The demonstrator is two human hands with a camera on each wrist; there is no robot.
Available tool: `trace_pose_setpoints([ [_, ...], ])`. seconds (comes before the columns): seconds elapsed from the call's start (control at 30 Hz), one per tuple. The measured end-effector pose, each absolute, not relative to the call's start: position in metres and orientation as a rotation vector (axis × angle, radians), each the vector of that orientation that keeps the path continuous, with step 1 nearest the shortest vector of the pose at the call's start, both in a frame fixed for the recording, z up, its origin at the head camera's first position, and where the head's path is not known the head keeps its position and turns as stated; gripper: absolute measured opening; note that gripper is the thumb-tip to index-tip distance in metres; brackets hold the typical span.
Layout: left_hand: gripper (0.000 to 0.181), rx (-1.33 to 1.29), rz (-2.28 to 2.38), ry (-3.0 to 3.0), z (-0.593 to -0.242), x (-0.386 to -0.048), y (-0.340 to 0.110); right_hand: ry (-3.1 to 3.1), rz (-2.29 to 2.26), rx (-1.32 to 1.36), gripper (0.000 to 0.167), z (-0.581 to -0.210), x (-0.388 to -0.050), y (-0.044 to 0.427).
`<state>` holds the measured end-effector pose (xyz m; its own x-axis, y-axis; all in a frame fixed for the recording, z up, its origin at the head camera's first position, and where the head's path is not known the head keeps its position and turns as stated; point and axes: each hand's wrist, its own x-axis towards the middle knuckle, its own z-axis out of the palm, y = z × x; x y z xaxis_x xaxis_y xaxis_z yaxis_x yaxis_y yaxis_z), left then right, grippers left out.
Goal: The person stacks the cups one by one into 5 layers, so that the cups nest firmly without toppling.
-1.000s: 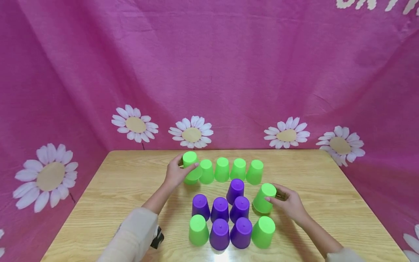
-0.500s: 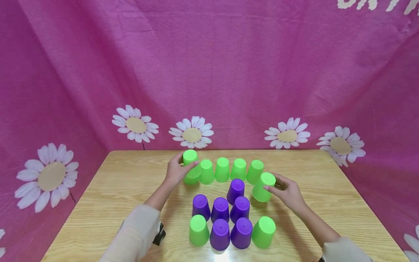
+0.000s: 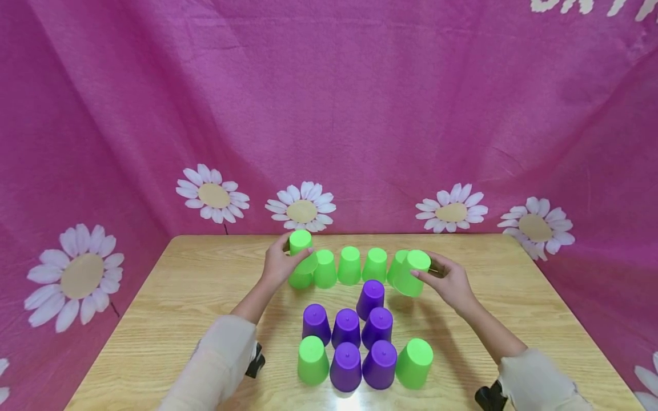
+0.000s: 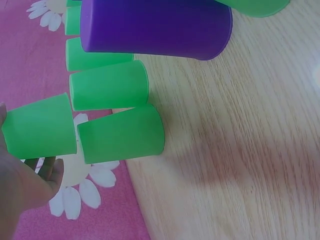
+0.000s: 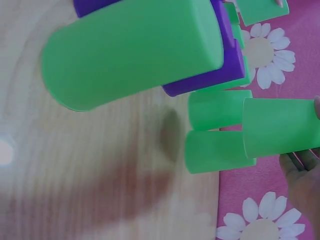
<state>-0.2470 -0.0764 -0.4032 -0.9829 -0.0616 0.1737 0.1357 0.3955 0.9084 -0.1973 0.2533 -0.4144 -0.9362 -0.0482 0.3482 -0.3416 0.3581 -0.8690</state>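
Observation:
My left hand (image 3: 280, 264) grips an upside-down green cup (image 3: 300, 242). It hangs just above the leftmost green cup (image 3: 300, 280) of the back row, with a small gap between them in the left wrist view. On the other side, my right hand (image 3: 452, 284) holds another inverted green cup (image 3: 415, 278), thumb on the near side. That one is off the table, partly covering the row's rightmost green cup (image 3: 396, 268) in the head view. The right wrist view shows the held cup (image 5: 285, 127) above the row's end, overlapping a standing cup (image 5: 220, 155).
Between the hands stand more inverted green cups (image 3: 349, 266) of the back row. Closer to me is a group of several purple cups (image 3: 346, 330), flanked in front by two green ones (image 3: 312, 362). The wooden table (image 3: 205, 285) ends at a pink daisy-printed cloth (image 3: 360, 125).
My right hand has lifted its green cup and carried it away from me to the row's right end. The left hand has raised its cup a little. The standing cups stay put.

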Motion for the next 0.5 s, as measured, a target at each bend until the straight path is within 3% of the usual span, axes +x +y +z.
trace_pose_setpoints([
  [0.5,0.052,-0.056,-1.607,-2.466,-0.405,-0.253,-0.074,-2.374,1.58,0.177,0.044,-0.405,-0.229,0.239],
])
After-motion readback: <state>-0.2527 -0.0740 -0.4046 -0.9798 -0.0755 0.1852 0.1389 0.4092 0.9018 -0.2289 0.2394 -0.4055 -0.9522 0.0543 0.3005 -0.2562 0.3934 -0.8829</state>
